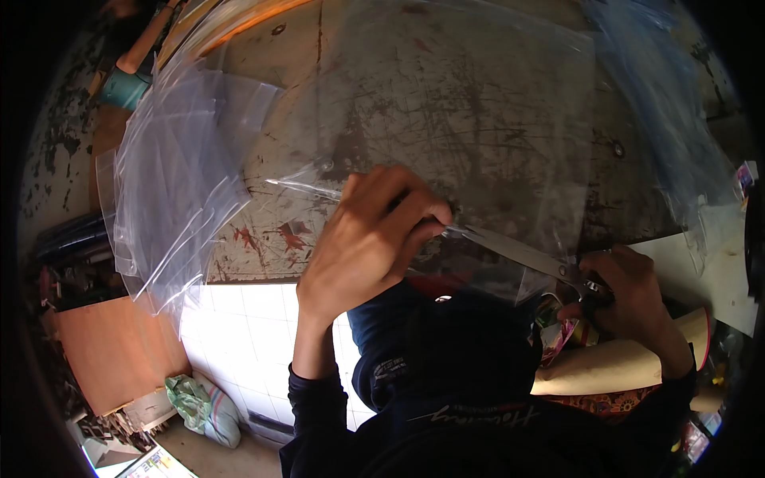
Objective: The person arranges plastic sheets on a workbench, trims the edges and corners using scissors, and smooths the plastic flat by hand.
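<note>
Dark shirt, scissors diagonal in right hand, pointing toward left hand

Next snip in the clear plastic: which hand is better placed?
Right, I'd say: the right hand holds the scissors, blades pointing toward the left hand, which pinches the clear plastic near their tips.

Scratched table, clear plastic sheet, plastic pile left, bluish plastic right

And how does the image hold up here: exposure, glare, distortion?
Head view: fisheye curvature, black edges; white tiled floor overexposed; streaky glare on the translucent plastic sheets at the picture's left; black long-sleeved top mostly lost in shadow.
</note>
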The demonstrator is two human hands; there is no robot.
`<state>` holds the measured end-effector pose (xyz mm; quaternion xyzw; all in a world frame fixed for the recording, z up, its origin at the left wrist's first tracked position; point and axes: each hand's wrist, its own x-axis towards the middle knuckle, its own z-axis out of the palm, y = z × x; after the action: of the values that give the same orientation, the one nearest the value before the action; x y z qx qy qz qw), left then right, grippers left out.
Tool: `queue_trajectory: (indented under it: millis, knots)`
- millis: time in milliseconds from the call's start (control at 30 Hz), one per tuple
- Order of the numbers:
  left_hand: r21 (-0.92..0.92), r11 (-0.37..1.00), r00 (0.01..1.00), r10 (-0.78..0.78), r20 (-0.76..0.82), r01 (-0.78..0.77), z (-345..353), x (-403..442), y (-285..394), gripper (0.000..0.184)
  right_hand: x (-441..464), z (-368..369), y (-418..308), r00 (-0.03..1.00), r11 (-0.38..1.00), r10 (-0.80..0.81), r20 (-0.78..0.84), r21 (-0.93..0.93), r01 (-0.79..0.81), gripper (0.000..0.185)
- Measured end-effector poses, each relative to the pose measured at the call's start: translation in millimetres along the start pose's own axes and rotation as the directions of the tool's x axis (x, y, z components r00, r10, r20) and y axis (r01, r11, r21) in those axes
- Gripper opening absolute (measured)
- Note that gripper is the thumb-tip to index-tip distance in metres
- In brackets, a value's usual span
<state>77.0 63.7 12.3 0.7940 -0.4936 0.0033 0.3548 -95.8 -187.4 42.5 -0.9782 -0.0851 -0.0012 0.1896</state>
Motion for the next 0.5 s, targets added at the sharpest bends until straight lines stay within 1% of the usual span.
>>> queue_trajectory:
  millis: [33,100,133,200,300,500]
  knots:
    - [0.001,1.000,1.000,-0.003,-0.002,0.003,0.6,-0.5,-0.9,0.020,2.4,-0.5,-2.2,1.000,1.000,-0.003,0.002,0.001,0.003,0.055]
    - [-0.034,0.999,0.999,0.019,-0.034,-0.021,2.6,-1.7,-3.1,0.018,6.7,-1.3,-5.1,0.999,0.998,0.052,0.001,0.017,-0.052,0.054]
    - [-0.032,0.999,0.999,0.016,-0.037,-0.017,2.8,-1.6,-3.2,0.018,7.5,-0.3,-3.9,0.999,0.999,0.048,0.003,0.017,-0.048,0.054]
    - [-0.047,0.999,0.999,0.019,-0.041,-0.021,3.2,-1.3,-2.6,0.017,6.8,1.9,0.0,1.000,1.000,-0.022,0.003,0.017,0.022,0.052]
    - [-0.058,0.998,0.999,0.020,-0.042,-0.022,3.4,-1.0,-2.7,0.016,9.3,0.2,0.6,0.997,0.997,-0.071,0.019,-0.022,0.071,0.049]
    - [-0.065,0.998,0.999,0.021,-0.043,-0.024,3.7,-1.1,-3.1,0.015,7.5,0.2,1.9,0.995,0.994,-0.088,0.043,-0.056,0.090,0.049]
